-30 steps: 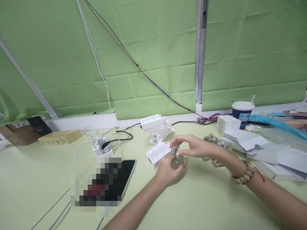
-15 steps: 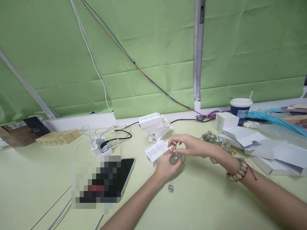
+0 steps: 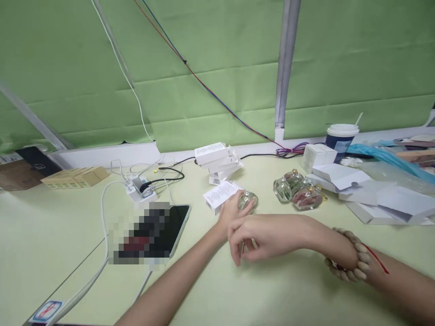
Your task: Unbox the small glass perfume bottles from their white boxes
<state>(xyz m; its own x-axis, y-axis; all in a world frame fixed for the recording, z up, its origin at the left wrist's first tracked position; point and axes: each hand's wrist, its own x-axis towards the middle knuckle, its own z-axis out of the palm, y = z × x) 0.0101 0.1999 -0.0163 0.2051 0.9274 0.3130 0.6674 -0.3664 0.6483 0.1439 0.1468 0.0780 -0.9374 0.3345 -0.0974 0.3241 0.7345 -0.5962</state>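
Note:
A small round clear glass bottle [image 3: 249, 202] stands on the table with its neck up. My left hand [image 3: 233, 210] is closed around its near left side. Nearer to me, my right hand [image 3: 261, 237] reaches across with its fingers bent down to the tabletop. Its fingertips are pinched together low over the table, and whatever lies between them is hidden. Just behind my left hand lies a white printed box [image 3: 219, 197]. Several more glass bottles [image 3: 307, 198] with gold-coloured parts are grouped to the right, some with reddish or green contents.
White boxes [image 3: 214, 156] are stacked at the back. Opened white cartons [image 3: 401, 203] and a lidded cup [image 3: 340, 142] are on the right. On the left are a tablet-like device [image 3: 178, 228], a power strip [image 3: 139, 188] with cables, and yellowish boxes [image 3: 74, 177].
My right hand has left the bottle's top and come down towards me, over where a small metal cap lay. That cap is now out of sight. My left hand stays at the bottle.

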